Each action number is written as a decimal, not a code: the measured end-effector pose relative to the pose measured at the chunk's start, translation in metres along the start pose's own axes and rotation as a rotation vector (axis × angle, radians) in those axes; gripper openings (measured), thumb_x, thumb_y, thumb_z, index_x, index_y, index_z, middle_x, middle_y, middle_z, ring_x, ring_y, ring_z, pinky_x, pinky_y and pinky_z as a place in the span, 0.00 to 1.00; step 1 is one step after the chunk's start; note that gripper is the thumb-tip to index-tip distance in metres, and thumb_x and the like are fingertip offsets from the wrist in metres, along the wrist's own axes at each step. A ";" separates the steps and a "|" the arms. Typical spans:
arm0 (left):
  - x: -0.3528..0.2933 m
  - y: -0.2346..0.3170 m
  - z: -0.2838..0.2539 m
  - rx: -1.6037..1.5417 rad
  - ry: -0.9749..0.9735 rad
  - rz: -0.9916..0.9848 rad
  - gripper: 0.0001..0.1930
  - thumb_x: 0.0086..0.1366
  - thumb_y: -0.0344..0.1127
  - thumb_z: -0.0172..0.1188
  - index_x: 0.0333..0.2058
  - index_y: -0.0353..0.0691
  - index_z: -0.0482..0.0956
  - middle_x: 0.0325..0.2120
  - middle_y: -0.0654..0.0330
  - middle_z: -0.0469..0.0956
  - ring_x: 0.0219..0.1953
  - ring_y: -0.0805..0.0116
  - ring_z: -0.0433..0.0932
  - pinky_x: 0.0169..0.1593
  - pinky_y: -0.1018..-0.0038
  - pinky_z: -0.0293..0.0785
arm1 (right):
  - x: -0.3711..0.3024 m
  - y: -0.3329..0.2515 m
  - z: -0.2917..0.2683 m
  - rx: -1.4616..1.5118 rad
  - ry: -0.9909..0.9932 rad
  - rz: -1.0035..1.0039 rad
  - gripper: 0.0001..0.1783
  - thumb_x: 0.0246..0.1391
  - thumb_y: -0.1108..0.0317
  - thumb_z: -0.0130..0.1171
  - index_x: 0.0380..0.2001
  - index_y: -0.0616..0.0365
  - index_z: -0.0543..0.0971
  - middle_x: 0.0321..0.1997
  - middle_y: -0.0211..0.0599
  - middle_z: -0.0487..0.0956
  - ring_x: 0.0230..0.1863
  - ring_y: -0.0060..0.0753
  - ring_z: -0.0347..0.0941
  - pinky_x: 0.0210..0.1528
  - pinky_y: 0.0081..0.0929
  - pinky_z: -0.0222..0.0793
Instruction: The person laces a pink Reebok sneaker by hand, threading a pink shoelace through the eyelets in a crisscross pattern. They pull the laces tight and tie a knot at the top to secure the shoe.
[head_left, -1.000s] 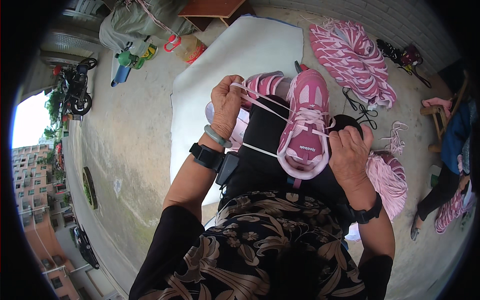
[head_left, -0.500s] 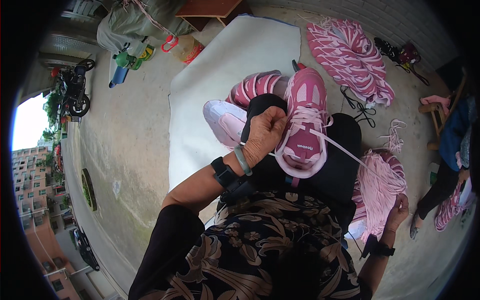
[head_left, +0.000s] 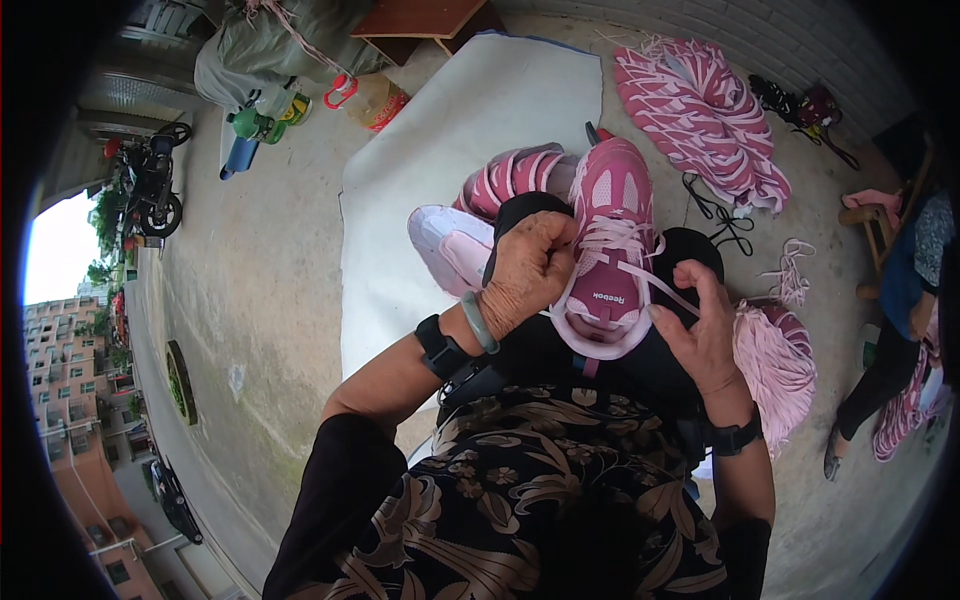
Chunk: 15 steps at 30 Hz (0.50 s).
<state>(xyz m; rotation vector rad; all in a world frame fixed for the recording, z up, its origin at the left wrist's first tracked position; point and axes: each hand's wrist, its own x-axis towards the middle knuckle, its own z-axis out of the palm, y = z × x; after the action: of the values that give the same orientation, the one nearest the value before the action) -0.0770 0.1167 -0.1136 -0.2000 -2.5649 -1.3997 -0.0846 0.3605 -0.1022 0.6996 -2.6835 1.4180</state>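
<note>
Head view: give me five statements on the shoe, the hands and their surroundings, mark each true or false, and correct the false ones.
1. The pink mesh shoe with pale pink laces points its toe toward the top of the picture. True.
2. The person's bare left hand is on the right side of the shoe. False: it is on the shoe's left side.
3. The thumb and fingers of the bare right hand stand apart. True.
4. The red-capped plastic bottle is to the right of the large white sheet. False: it is at the sheet's left.
5. A smooth pale green bangle circles the left wrist. True.
</note>
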 end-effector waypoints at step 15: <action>0.019 0.035 0.050 0.440 -0.142 0.163 0.06 0.44 0.31 0.59 0.24 0.42 0.78 0.40 0.61 0.71 0.42 0.60 0.67 0.41 0.65 0.61 | 0.014 0.017 0.040 0.090 0.050 0.142 0.20 0.41 0.74 0.53 0.42 0.67 0.69 0.33 0.52 0.75 0.35 0.51 0.73 0.37 0.36 0.70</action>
<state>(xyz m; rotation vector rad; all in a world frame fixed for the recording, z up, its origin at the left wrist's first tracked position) -0.0942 0.1775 -0.1065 -0.4339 -2.8180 -0.7643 -0.0971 0.3321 -0.1353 0.4794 -2.6937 1.5751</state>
